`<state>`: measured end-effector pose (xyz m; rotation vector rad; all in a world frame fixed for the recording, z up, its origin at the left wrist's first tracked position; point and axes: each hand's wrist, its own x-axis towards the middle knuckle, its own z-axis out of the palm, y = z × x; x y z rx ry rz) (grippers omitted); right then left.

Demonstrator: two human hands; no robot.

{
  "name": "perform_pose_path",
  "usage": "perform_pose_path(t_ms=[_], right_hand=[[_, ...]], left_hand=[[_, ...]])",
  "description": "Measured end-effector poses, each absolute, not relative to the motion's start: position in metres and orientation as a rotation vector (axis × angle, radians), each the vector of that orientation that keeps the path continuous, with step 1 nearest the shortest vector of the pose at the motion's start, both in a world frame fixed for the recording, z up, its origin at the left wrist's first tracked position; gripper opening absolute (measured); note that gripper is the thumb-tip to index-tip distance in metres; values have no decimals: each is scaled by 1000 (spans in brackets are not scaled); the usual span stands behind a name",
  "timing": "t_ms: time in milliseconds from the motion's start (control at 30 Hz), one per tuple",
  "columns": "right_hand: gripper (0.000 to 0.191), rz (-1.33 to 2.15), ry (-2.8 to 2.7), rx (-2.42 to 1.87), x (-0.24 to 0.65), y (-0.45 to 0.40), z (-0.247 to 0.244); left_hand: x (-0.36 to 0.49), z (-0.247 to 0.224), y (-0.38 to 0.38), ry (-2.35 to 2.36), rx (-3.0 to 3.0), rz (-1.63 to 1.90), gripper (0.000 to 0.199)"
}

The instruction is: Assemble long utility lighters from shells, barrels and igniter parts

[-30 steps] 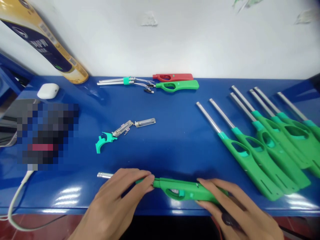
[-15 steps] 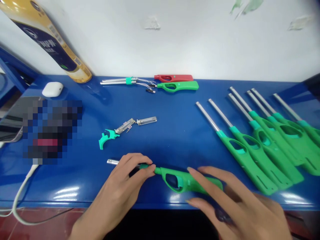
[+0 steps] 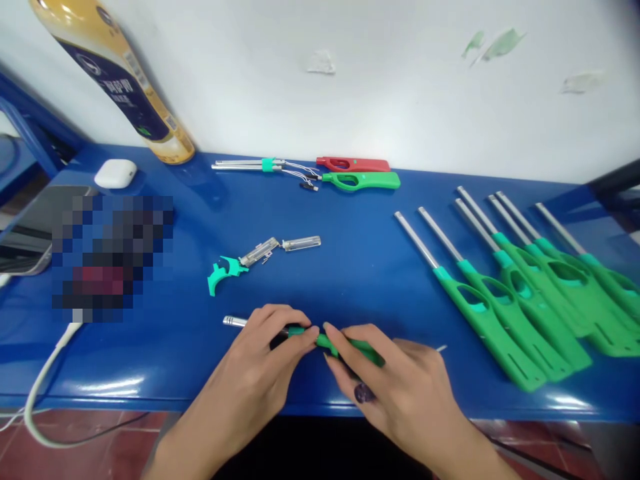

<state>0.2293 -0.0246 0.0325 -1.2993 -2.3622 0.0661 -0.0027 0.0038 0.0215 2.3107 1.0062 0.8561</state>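
At the table's front edge lies a green gas lighter (image 3: 370, 349), its metal tube (image 3: 235, 322) pointing left. The fingers of my left hand (image 3: 260, 360) pinch it where the teal collar meets the green neck. My right hand (image 3: 400, 380) is closed over the green body, thumb and forefinger at the neck close to my left fingertips, covering most of the trigger opening. A dark purple handle (image 3: 364, 393) is tucked in the same hand, and a thin pale rod tip (image 3: 441, 347) sticks out behind it. Whether these are one tool is hidden.
Several assembled green lighters (image 3: 500, 327) lie on the right. Transparent fuel tanks (image 3: 301, 244) and a teal trigger part (image 3: 220, 275) are mid-table. By the wall are metal tubes with wires (image 3: 245, 165), a red shell (image 3: 355, 164), a green shell (image 3: 370, 181) and a tall bottle (image 3: 130, 100).
My right hand has moved left along the lighter's body and closed on it near the neck. My left hand keeps its pinch. The view has shifted slightly.
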Motion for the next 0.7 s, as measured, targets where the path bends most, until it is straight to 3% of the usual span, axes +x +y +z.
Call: perform_pose_path(t_ms=[167, 467, 700], right_hand=[[34, 74, -2367, -1346, 227, -23, 34], [18, 154, -2219, -1341, 223, -21, 36], [15, 204, -2151, -1321, 225, -19, 41]], left_hand=[[-3, 22, 4, 995, 2316, 854, 39], [2, 26, 5, 1016, 2333, 864, 26], [0, 24, 5, 1023, 2372, 837, 30]])
